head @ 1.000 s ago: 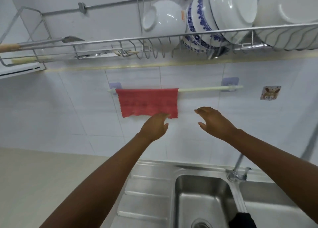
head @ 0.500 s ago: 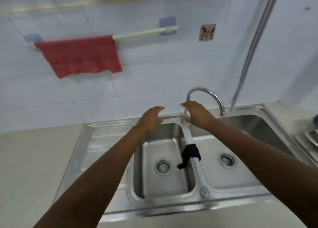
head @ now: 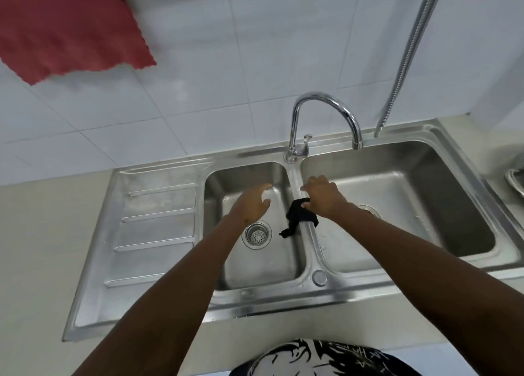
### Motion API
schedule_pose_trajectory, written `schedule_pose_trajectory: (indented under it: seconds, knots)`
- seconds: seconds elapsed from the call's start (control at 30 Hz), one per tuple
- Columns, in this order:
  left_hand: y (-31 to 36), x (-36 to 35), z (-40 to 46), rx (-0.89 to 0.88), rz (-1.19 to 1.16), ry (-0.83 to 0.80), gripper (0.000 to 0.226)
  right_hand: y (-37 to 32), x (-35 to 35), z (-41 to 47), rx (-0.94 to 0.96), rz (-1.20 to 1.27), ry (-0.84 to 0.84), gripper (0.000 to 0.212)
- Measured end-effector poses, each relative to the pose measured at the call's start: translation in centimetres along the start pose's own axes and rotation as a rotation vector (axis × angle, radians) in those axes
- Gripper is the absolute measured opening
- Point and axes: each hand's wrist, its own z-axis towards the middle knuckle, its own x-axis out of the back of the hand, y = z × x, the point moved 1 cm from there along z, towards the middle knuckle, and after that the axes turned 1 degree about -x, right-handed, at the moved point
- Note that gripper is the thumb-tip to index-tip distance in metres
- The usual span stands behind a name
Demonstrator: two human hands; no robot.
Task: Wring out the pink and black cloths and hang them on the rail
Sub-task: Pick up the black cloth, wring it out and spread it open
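Sink (head: 158, 205) divider: black cloth (head: 297, 219) draped | right hand (head: 323, 197) touching it | left hand (head: 251, 205) spread wide

Right hand (head: 323, 198) seemingly touches black cloth (head: 299, 218) on sink divider (head: 307, 233); left hand (head: 251, 205) spread.

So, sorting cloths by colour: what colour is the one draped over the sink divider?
Black, clearest in the head view.
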Motion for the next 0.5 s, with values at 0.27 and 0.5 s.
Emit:
schedule_pose_trajectory:
  seconds: [0.27,0.5]
  knots:
    - [-2.9,-1.9,-0.5,0.067,-0.042,-0.001,0.043,0.1,-5.5,0.6,-0.139,0.095,-0.095,0.044]
    - [-3.9,-1.9,-0.6,0.059,-0.078,0.002,0.039,0.6,-4.8,1.7,-0.097,0.229,-0.111,0.025]
